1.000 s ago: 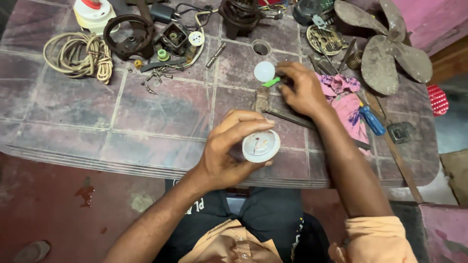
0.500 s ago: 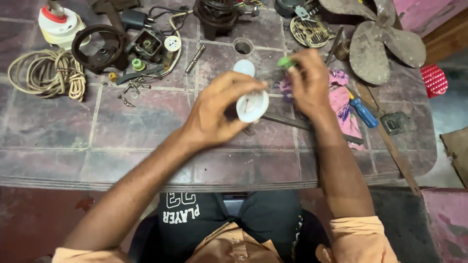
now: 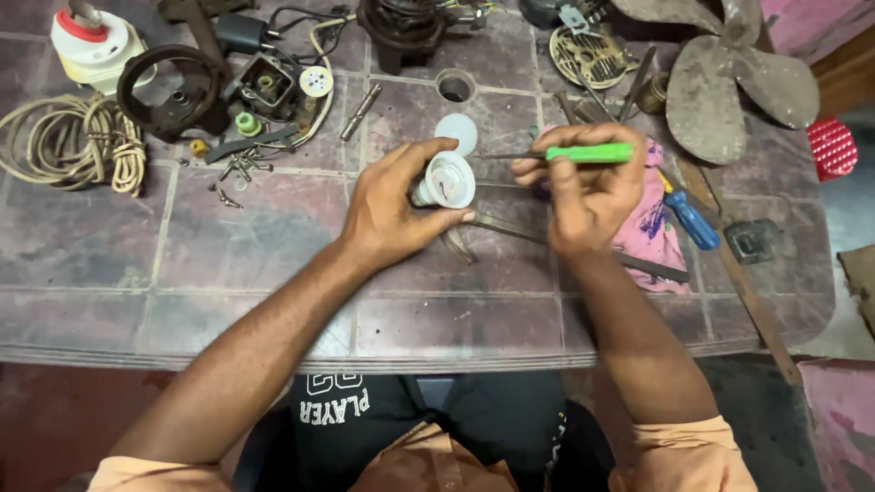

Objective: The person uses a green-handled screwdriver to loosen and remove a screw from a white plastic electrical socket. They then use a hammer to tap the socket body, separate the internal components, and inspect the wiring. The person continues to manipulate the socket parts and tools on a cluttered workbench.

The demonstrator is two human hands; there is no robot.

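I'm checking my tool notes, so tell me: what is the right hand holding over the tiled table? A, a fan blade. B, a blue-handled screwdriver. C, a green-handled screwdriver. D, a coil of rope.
C: the right hand grips a green-handled screwdriver, its tip pointing toward the white round fitting held in the left hand; the blue-handled screwdriver lies on the table.

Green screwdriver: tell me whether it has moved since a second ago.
Yes. The green screwdriver has lifted off the table and turned towards the white lamp housing.
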